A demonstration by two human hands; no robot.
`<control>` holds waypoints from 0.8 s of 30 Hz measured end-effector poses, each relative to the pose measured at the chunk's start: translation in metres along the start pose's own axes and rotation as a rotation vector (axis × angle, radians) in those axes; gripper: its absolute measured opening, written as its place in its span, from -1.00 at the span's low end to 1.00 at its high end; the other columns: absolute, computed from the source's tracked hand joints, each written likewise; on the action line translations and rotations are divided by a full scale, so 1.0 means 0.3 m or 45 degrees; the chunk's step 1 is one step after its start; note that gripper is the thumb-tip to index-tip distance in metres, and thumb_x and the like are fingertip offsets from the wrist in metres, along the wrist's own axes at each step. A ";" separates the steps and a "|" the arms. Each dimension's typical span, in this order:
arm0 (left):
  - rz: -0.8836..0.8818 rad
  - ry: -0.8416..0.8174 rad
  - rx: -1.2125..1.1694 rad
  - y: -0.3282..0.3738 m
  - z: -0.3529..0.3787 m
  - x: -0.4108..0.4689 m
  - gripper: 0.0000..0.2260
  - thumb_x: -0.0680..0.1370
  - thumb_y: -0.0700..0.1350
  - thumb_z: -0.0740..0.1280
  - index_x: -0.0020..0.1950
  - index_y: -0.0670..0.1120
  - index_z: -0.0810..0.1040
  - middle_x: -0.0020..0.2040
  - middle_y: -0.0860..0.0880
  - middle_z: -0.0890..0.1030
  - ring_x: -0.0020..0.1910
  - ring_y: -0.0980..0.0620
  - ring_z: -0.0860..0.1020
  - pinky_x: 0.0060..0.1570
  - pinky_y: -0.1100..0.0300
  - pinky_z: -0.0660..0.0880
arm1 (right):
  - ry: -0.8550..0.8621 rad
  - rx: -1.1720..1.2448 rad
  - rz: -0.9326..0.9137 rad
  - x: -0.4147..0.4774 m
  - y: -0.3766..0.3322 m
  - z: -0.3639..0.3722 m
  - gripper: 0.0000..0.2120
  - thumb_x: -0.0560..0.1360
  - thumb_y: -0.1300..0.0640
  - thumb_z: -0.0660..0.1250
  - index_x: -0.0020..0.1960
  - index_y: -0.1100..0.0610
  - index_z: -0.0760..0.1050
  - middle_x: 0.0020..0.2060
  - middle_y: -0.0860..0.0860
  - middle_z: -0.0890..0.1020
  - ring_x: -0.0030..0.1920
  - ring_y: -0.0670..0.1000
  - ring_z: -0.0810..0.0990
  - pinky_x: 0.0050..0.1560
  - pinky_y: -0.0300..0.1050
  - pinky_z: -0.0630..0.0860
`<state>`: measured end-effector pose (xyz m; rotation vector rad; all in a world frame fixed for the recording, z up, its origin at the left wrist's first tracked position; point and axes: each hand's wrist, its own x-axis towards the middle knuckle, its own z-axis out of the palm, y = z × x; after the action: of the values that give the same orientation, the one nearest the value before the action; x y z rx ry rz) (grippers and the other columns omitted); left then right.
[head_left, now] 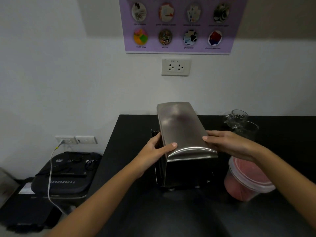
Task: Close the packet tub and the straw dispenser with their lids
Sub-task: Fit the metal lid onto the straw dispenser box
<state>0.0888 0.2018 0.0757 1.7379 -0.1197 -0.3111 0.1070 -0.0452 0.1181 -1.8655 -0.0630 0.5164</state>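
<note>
— Item one, largest?

— Counter point(136, 211): black, matte, against a white wall. It carries everything below.

— Item two?

— Straw dispenser point(186, 171): a dark upright box at the counter's middle, straight ahead of me. Its steel lid point(181, 130) is brushed and gently arched, with its long axis running away from me toward the wall. It sits skewed to the left and looks not yet seated; a dark gap shows along the left side.

— Item three?

— Packet tub point(242, 183): clear plastic, filled with pink packets, just right of the dispenser and under my right forearm. Its translucent tub lid point(246, 168) appears already on, though I can't tell whether it's pressed down.

— Hands?

— Left hand point(153, 149): wrapped on the steel lid's near-left edge, thumb on top. Right hand point(227, 144): fingers curled onto the near-right edge. Both hold the lid from opposite sides, equally near. Next, I judge, comes squaring it over the box and lowering.
</note>
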 end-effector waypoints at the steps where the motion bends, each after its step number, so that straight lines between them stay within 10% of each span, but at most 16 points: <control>1: 0.004 -0.013 -0.005 -0.002 0.000 -0.004 -0.19 0.23 0.29 0.41 0.43 0.14 0.25 0.40 0.05 0.41 0.37 0.07 0.37 0.41 -0.01 0.28 | -0.024 0.021 -0.003 -0.011 0.004 -0.007 -0.75 0.47 0.12 0.28 0.14 -0.06 0.48 -0.04 -0.13 0.68 0.00 -0.15 0.63 -0.15 -0.37 0.54; 14: 0.008 0.039 -0.017 -0.024 0.002 -0.006 -0.09 0.18 0.35 0.40 0.46 0.13 0.18 0.45 0.02 0.33 0.41 0.04 0.31 0.43 -0.04 0.24 | -0.023 0.045 -0.043 -0.041 0.028 0.012 -0.81 0.50 0.09 0.24 0.03 -0.18 0.45 -0.16 -0.31 0.64 -0.11 -0.35 0.59 -0.23 -0.48 0.49; 24: -0.056 0.311 -0.187 -0.011 -0.044 0.120 -0.37 0.46 0.12 0.31 0.46 -0.07 0.21 0.43 -0.05 0.36 0.37 0.01 0.37 0.41 -0.01 0.29 | 0.243 -0.043 -0.055 0.124 -0.047 -0.013 -0.55 0.50 0.00 0.24 0.32 0.18 0.38 0.26 0.08 0.50 0.26 0.08 0.46 0.38 0.07 0.29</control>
<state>0.1267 0.2059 0.0695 1.6207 0.1162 -0.1345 0.1450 -0.0327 0.1202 -1.9338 0.0156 0.3073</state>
